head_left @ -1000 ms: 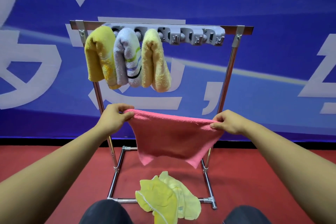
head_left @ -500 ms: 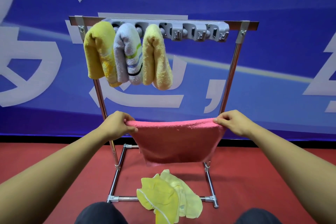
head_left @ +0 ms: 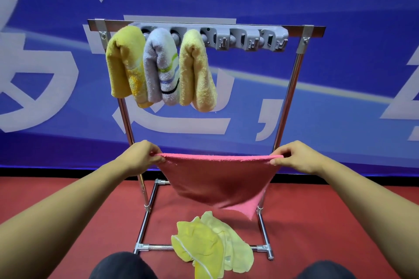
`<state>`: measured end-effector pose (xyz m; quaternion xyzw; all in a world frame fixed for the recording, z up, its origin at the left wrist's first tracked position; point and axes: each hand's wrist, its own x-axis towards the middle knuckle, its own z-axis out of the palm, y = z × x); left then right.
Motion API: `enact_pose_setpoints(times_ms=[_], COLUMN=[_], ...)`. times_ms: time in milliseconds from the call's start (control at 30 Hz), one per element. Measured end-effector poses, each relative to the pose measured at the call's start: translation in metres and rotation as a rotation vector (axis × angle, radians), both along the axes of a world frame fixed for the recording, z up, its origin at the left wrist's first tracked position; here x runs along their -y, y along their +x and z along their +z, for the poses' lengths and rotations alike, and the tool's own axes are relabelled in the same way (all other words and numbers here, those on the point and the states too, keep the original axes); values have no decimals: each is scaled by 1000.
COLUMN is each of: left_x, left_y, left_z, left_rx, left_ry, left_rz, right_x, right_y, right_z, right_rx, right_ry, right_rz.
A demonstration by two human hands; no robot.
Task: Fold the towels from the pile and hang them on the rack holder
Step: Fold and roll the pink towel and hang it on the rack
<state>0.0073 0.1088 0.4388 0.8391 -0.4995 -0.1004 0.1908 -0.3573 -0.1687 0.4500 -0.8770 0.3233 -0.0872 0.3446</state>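
1. Pink towel (head_left: 217,179): stretched taut along its top edge, lower part sagging, apparently doubled.
2. Left hand (head_left: 141,156) and right hand (head_left: 297,156) each pinch one top corner; towel hangs between them, before the rack holder (head_left: 292,88).

Both hands (head_left: 217,157) out front, apart, fingers apparently pinching.

You have the pink towel (head_left: 217,179) stretched out before the metal rack (head_left: 288,97) — three folded towels, yellow (head_left: 123,68), lilac striped (head_left: 162,68) and pale yellow (head_left: 196,70), hang from its grey holder (head_left: 247,37); a crumpled yellow-green pile (head_left: 210,244) lies at its base.
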Motion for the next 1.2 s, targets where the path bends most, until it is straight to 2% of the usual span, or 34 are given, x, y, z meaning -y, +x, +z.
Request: enact_pose_setpoints(times_ms=[100, 233, 400, 533, 667, 933, 1033, 1200], left_x=[1, 0, 5, 16, 23, 38, 44, 56], left_y=[3, 2, -17, -29, -32, -33, -32, -38], left_z=[-4, -10, -25, -47, -76, -128, -141, -144], left_rx=[-3, -133, -490, -618, -564, -423, -469, -707], left_ry=[-49, -266, -624, -803, -793, -770, -769, -714], left_rz=[-55, -88, 190, 318, 372, 470, 539, 585], right_x=[-5, -11, -19, -25, -24, -8, -3, -2], right_y=[-3, -2, 6, 18, 24, 31, 35, 40], right_z=[-8, -24, -50, -72, -96, -142, -150, -149], right_rx=[95, 248, 478, 625, 670, 636, 629, 635], right_ry=[-42, -65, 64, 195, 212, 256, 327, 403], right_rz=[-84, -217, -337, -436, -502, -555, -541, -531])
